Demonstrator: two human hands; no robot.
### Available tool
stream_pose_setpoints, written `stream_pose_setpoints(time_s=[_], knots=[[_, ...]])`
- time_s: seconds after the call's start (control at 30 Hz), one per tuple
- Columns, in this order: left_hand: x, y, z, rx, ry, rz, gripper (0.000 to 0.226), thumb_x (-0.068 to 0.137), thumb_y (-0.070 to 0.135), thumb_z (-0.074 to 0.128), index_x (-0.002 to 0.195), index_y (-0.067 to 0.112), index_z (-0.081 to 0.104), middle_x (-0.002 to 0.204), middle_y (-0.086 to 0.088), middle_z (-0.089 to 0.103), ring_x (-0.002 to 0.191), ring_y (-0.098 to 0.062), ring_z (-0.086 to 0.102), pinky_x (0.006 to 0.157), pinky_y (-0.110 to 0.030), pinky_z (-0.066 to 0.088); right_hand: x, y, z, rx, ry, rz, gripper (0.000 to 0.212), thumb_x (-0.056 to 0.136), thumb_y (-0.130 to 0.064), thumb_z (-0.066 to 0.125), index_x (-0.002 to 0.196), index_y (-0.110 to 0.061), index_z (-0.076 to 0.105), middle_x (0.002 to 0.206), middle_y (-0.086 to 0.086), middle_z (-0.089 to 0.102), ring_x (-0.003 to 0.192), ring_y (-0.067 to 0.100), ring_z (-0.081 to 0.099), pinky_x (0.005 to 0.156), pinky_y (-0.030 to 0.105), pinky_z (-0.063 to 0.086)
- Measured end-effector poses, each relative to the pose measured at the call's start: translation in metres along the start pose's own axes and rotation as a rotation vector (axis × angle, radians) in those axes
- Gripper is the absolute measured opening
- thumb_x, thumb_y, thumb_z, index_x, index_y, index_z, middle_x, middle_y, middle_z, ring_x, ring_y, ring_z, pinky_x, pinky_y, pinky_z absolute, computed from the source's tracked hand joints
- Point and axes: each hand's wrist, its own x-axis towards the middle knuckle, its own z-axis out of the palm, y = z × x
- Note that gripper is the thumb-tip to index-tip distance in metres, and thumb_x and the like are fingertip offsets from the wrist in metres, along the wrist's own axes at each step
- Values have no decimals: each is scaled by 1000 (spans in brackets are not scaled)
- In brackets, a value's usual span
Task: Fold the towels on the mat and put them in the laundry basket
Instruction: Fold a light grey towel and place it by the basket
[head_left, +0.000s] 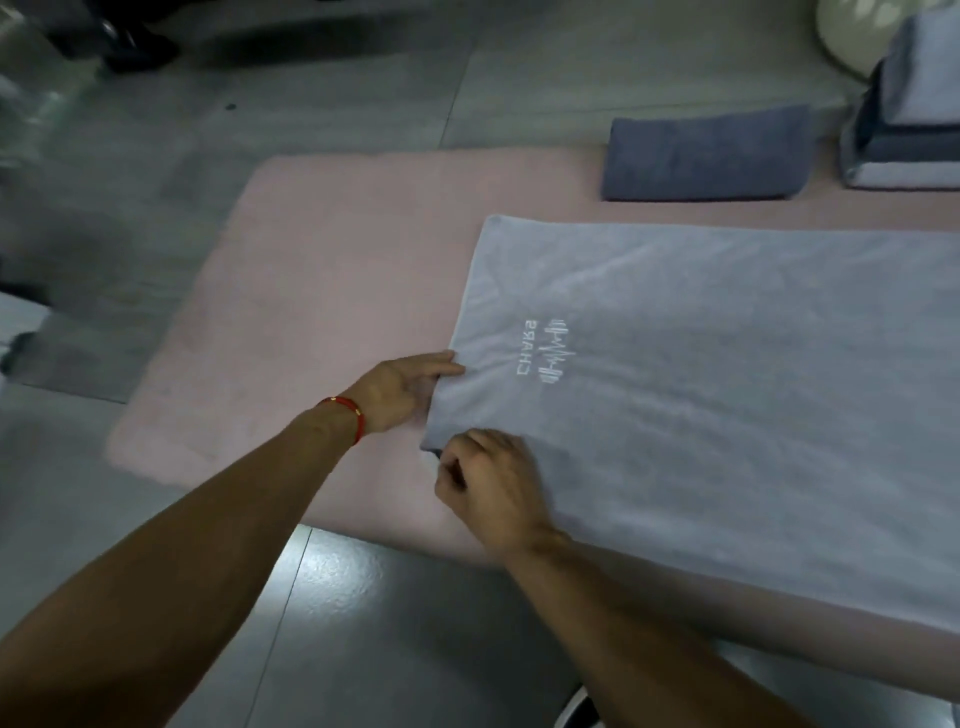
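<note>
A large light grey towel (727, 395) with white embroidered lettering lies spread flat on the pink mat (311, 291). My left hand (402, 387) lies at the towel's left edge, fingers stretched out and slipped at the hem. My right hand (493, 483) is at the near left corner, with fingers curled and pinching that corner. A folded dark blue-grey towel (704, 153) rests on the mat's far side. A stack of folded towels (906, 119) stands at the far right. No laundry basket shows clearly.
Grey tiled floor (363, 623) surrounds the mat. A pale rounded object (852, 36) sits at the top right behind the stack. Dark shoes (135, 47) stand at the top left. A white shoe tip (576, 712) shows at the bottom edge.
</note>
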Motion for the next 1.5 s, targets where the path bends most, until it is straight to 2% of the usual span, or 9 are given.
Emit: stream_pose_setpoints(time_s=[0.1, 0.17, 0.27, 0.43, 0.63, 0.83, 1.07, 1.2, 1.5], knots=[[16, -4, -12, 382, -77, 154, 83, 70, -19, 54, 143, 20, 55, 141, -11, 47, 129, -28, 44, 111, -24, 31, -3, 18, -36, 202, 63, 109, 10, 77, -21, 67, 74, -18, 58, 76, -3, 62, 74, 15, 56, 73, 32, 50], [34, 0, -15, 524, -11, 187, 71, 75, -1, 68, 139, 29, 58, 136, -7, 48, 122, -29, 44, 101, -39, 40, -9, 32, -63, 229, 78, 131, 10, 79, -29, 61, 78, -19, 58, 81, -5, 62, 76, 13, 56, 74, 26, 47], [64, 14, -18, 671, 74, 212, 53, 75, 33, 80, 124, 37, 62, 143, -1, 43, 129, -30, 38, 94, -42, 36, -20, 51, -104, 246, 113, 195, 9, 78, -29, 63, 81, -20, 61, 83, -8, 63, 76, 8, 57, 72, 15, 43], [120, 45, -35, 926, -139, 193, 59, 68, 45, 82, 123, 39, 60, 155, 4, 28, 146, -22, 18, 110, -53, 26, -34, 79, -153, 264, 230, 298, 17, 78, -10, 80, 82, -20, 66, 81, -10, 66, 84, 4, 62, 72, 6, 43], [165, 86, -63, 908, 5, 205, 30, 87, 25, 69, 117, 22, 65, 121, -6, 61, 126, -27, 47, 104, -51, 31, -48, 106, -211, 440, 403, 464, 19, 80, -4, 73, 73, -16, 61, 73, -2, 69, 72, 8, 67, 62, 18, 50], [192, 133, -68, 870, 171, 274, 11, 90, 21, 66, 100, 25, 66, 93, -4, 64, 102, -29, 56, 92, -44, 40, -84, 163, -270, 355, 526, 644, 26, 80, -2, 75, 70, -16, 55, 62, 10, 63, 53, 14, 48, 52, 25, 40], [225, 246, -34, 154, 149, 376, 13, 86, 9, 76, 90, 19, 69, 81, 3, 68, 67, 9, 58, 69, -9, 46, -165, 210, -355, 220, 732, 819, 27, 87, 2, 65, 103, -18, 73, 77, 7, 71, 54, 2, 57, 53, 6, 39], [255, 343, 26, -112, -30, 451, 18, 95, 9, 66, 85, 23, 69, 80, -2, 64, 74, -7, 58, 75, -21, 51, -220, 228, -385, 224, 905, 889, 23, 95, -5, 60, 99, -21, 76, 78, -11, 75, 70, 2, 69, 65, 8, 50], [312, 565, 192, 65, 152, 730, 23, 85, 36, 68, 101, 22, 77, 90, -1, 74, 82, -13, 66, 80, -24, 53, -319, 287, -428, 98, 1305, 1254, 17, 90, -19, 60, 80, -22, 73, 74, 0, 71, 68, 19, 64, 71, 29, 51]])
